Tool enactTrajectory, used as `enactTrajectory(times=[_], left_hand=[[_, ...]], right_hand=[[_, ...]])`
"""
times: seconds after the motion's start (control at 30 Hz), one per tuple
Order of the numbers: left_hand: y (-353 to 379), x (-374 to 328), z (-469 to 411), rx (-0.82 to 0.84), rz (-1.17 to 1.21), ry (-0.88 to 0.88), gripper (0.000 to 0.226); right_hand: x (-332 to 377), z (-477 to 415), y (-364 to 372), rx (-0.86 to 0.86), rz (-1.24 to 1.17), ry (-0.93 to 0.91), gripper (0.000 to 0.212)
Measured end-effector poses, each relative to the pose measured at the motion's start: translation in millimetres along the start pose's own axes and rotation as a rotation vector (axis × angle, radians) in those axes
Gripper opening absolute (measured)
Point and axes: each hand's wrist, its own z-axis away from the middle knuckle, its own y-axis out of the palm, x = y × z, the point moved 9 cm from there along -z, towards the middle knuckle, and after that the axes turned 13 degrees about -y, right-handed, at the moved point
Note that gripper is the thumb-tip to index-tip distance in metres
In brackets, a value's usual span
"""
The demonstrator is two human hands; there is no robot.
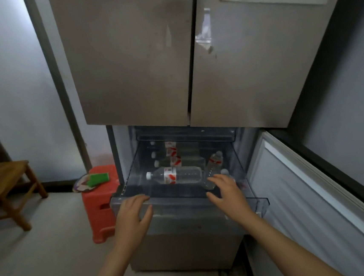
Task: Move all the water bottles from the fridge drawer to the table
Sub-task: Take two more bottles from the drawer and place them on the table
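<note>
The clear plastic fridge drawer (182,199) is pulled out below the two closed upper doors. Several clear water bottles with red-and-white labels lie inside. The nearest bottle (174,176) lies on its side with its white cap to the left. Another bottle (213,168) leans at the right end, and more bottles (170,155) lie behind. My left hand (134,216) rests on the drawer's front rim, fingers spread. My right hand (227,194) hovers over the rim on the right, fingers apart, just in front of the leaning bottle. Neither hand holds anything.
The lower fridge door (315,191) is swung open to the right. A red plastic stool (100,203) with a green sponge (98,178) and a plate stands left of the drawer. A wooden stool (6,190) stands further left on the pale floor.
</note>
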Motion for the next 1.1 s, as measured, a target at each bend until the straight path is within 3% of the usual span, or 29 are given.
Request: enactTrajectory(times=[0.13, 0.27, 0.5, 0.67, 0.73, 0.87, 0.93, 1.0, 1.1], left_hand=[[20.2, -5.8, -45.3, 0.073, -0.070, 0.047, 0.026], [41.4, -10.6, -70.9, 0.139, -0.118, 0.079, 0.055], [68.3, -3.9, -104.1, 0.162, -0.152, 0.027, 0.035], [76.8, 5.7, -110.3, 0.191, -0.192, -0.041, 0.061], [80.2, 8.3, -110.6, 0.176, -0.213, -0.039, 0.059], [85.2, 10.3, -111.5, 0.181, -0.229, -0.036, 0.061], [90.3, 12.1, -114.8, 0.211, -0.215, -0.055, 0.051], [101.8, 12.9, -123.5, 0.260, -0.224, -0.061, 0.032], [135.5, 13.0, -147.3, 0.427, -0.432, -0.018, 0.039]], right_hand=[[-31.3, -20.8, 4.9, -0.011, -0.004, 0.111, 0.045], [-69.1, -37.1, 8.7, 0.024, 0.000, 0.244, 0.044], [-125.7, -68.7, 32.3, 0.216, 0.092, 0.365, 0.041], [-162.9, -85.4, 60.0, 0.429, 0.147, 0.476, 0.049], [-178.3, -86.8, 68.3, 0.483, 0.185, 0.524, 0.051], [-195.4, -89.1, 82.8, 0.580, 0.403, 0.541, 0.080], [-198.4, -88.3, 86.9, 0.593, 0.468, 0.562, 0.084], [-200.0, -84.8, 89.6, 0.606, 0.496, 0.594, 0.084], [-200.4, -81.4, 92.3, 0.608, 0.505, 0.632, 0.084]])
